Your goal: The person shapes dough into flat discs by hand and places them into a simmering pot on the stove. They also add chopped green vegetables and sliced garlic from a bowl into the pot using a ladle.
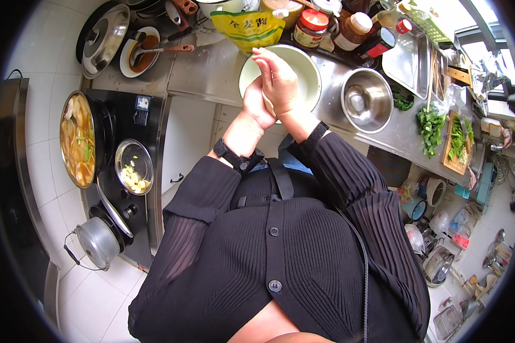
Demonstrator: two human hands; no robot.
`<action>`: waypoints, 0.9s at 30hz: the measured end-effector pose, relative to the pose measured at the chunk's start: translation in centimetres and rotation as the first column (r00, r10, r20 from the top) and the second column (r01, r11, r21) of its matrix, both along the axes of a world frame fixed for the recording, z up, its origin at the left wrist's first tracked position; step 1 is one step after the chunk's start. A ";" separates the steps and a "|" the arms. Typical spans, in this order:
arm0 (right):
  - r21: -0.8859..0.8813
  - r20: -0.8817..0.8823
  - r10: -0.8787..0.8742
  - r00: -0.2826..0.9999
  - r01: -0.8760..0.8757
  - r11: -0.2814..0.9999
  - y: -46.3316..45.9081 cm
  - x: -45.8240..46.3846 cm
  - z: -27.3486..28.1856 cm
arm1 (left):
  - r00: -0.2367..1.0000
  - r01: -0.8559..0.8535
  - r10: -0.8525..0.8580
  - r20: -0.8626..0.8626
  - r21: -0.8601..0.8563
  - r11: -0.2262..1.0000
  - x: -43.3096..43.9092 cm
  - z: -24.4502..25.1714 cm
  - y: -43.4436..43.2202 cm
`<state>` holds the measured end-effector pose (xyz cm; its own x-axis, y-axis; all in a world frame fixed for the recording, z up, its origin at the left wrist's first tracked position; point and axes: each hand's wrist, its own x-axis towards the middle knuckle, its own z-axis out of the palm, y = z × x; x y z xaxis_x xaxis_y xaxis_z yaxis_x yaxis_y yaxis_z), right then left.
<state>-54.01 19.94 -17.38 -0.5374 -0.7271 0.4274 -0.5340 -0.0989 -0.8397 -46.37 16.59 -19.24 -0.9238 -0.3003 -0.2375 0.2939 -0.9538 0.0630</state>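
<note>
My left hand (257, 105) and my right hand (280, 83) are pressed together, palm towards palm, over the near side of a pale green enamel basin (311, 77). Between the palms shows the edge of a pale, soft piece that looks like dough (268, 103); most of it is hidden by my fingers. Beyond the basin stands a yellow and green sauce pouch (249, 32) with a white cap. A steel bowl (367, 100) rests on the steel counter to the right of my hands, apart from them.
At left, a wok of stew (78, 139) and a dish of chopped garlic (134, 167) sit by the stove, with a lidded pot (98, 242) nearer. A bowl of red-brown sauce (143, 47) holds a ladle. Red-lidded jar (311, 28) behind; leafy greens (431, 128) and cutting board (457, 148) right.
</note>
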 end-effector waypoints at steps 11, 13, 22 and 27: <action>0.275 -0.050 -0.023 0.998 0.036 0.961 0.5 1.2 2.0 | 0.988 -0.011 0.047 0.149 -0.239 0.971 -0.6 1.6 0.0; 0.400 -0.159 -0.065 0.985 0.124 0.908 0.6 1.6 1.9 | 0.975 -0.009 0.087 0.206 -0.350 0.937 -0.1 3.0 0.6; 0.345 -0.065 0.018 0.998 0.006 0.939 2.5 3.7 5.7 | 0.981 -0.072 0.184 0.062 -0.764 0.641 0.5 -1.4 0.1; 0.133 0.247 0.248 0.937 -0.287 0.949 4.2 2.8 7.4 | 0.994 -0.089 0.110 0.013 -0.501 0.861 0.3 -1.9 -1.0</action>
<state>-51.24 24.10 -9.93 -0.3809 -0.9069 0.1803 -0.3028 -0.0620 -0.9510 -46.04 15.59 -21.14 -0.8759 -0.4778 -0.0670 0.3724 -0.7577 0.5359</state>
